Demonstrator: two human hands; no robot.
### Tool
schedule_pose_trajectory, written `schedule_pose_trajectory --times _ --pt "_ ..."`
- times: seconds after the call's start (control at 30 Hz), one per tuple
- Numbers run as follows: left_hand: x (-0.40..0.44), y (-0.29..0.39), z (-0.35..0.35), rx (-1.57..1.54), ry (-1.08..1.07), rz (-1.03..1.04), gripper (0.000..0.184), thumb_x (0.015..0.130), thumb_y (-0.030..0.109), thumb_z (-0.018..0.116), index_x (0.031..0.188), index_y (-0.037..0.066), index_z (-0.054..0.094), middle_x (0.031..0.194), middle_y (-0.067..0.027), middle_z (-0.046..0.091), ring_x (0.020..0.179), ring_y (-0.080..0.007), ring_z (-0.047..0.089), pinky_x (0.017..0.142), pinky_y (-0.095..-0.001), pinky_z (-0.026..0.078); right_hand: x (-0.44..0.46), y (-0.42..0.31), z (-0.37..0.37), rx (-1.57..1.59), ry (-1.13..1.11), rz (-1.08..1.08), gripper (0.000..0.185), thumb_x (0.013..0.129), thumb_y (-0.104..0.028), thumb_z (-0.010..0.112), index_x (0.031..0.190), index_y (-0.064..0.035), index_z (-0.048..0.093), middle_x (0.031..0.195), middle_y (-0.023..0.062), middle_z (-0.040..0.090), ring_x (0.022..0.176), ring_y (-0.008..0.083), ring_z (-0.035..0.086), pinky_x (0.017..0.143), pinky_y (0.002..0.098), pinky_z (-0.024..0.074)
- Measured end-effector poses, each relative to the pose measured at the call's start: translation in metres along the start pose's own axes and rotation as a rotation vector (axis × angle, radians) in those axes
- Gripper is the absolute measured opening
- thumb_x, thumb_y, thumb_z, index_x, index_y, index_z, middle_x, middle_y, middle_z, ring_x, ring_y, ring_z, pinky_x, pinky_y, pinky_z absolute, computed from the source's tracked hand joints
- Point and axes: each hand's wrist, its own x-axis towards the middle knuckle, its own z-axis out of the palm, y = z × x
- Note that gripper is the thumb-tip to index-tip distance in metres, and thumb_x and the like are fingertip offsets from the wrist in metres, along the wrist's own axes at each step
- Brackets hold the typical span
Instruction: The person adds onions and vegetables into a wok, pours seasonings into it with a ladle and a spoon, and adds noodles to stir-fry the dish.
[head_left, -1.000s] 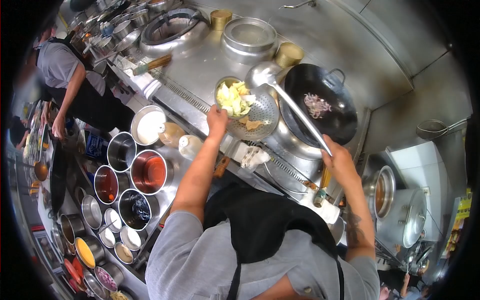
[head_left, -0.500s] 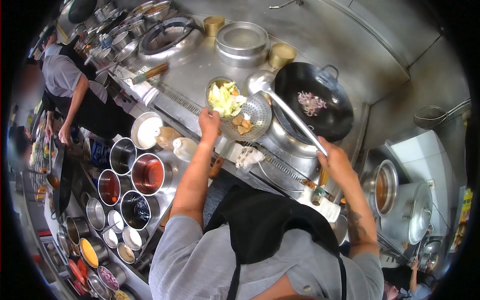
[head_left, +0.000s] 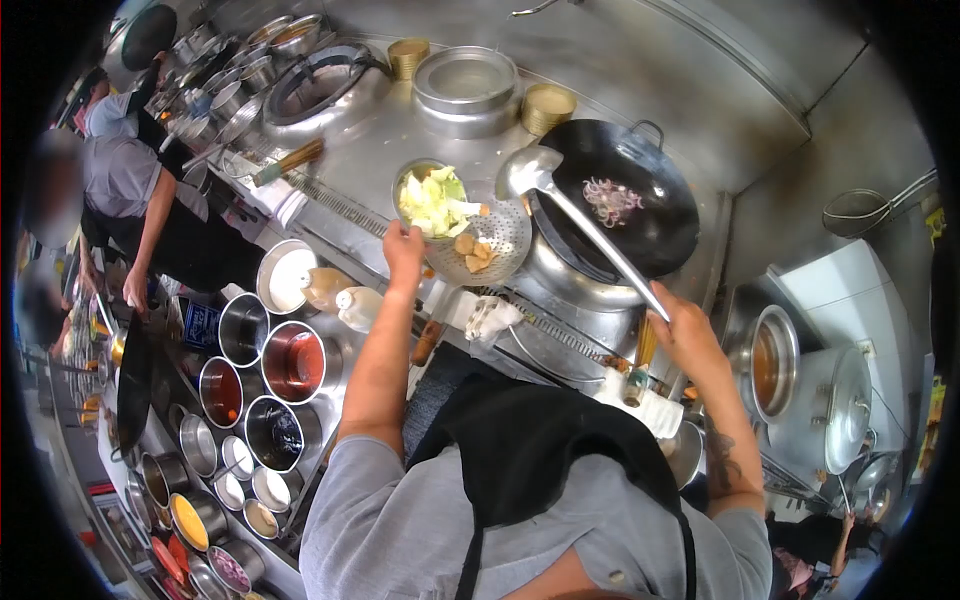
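Observation:
My left hand [head_left: 404, 254] is closed on the near rim of a metal bowl [head_left: 400, 190] filled with cut cabbage [head_left: 432, 204]. The bowl is tilted over the edge of a perforated strainer [head_left: 508, 240], where several brown chunks [head_left: 474, 254] lie. In my right hand [head_left: 686, 328] is the handle of a long metal ladle [head_left: 600, 232]; its scoop is just left of the black wok [head_left: 660, 235]. Sliced purple onion [head_left: 612, 202] sits in the wok's middle. My right fingers wrap the handle's end.
Pots of sauces and powders, including a red sauce pot [head_left: 294, 362], stand at left beside two squeeze bottles [head_left: 340, 300]. A lidded steel pot [head_left: 465, 90] is behind. A co-worker [head_left: 130, 200] stands at far left. A stockpot [head_left: 835, 405] is at right.
The view has shifted slightly, moving most things left. Against the wok, the ladle's scoop has come a little right, closer to the rim. My left hand still grips the bowl.

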Motion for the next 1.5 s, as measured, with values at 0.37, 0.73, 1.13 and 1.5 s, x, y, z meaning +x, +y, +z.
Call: schedule_pose_trajectory --times 0.37,0.73,1.13,1.5 --pt "-0.006 0.077 0.060 -0.310 -0.280 -0.087 0.017 0.094 0.011 0.051 0.094 -0.006 0.053 0.087 -0.0124 0.060 0.069 -0.0167 0.063 0.059 -0.0261 0.056 -0.034 0.010 0.028 0.997 0.115 0.403 0.042 0.092 -0.007 0.058 0.131 0.0016 0.047 0.071 -0.0025 0.052 0.051 0.0029 0.045 0.046 0.0194 0.0356" --pt "0.003 0.061 0.252 0.381 -0.389 0.904 0.009 0.081 0.001 0.056 0.089 -0.003 0.057 0.101 -0.0309 0.053 0.084 -0.0464 0.055 0.077 -0.0441 0.048 -0.034 0.009 0.038 1.611 0.261 0.717 0.036 0.090 -0.007 0.056 0.123 -0.0015 0.047 0.068 0.0013 0.048 0.046 0.0090 0.044 0.042 0.0265 0.0378" --pt "0.008 0.056 0.312 0.637 -0.544 0.937 0.017 0.084 0.003 0.052 0.099 0.002 0.060 0.132 -0.0343 0.040 0.096 -0.0488 0.056 0.084 -0.0477 0.048 -0.012 0.042 0.040 2.157 0.231 0.679 0.028 0.091 -0.010 0.054 0.117 -0.0062 0.046 0.070 -0.0010 0.048 0.050 0.0085 0.044 0.045 0.0276 0.0380" --pt "-0.029 0.072 0.283 0.411 -0.386 0.688 0.009 0.083 0.002 0.056 0.086 -0.005 0.052 0.089 -0.0322 0.057 0.078 -0.0487 0.055 0.081 -0.0441 0.049 -0.055 0.058 0.023 2.177 0.083 0.369 0.033 0.094 -0.012 0.052 0.125 -0.0040 0.046 0.070 -0.0008 0.046 0.047 0.0072 0.043 0.042 0.0271 0.0413"
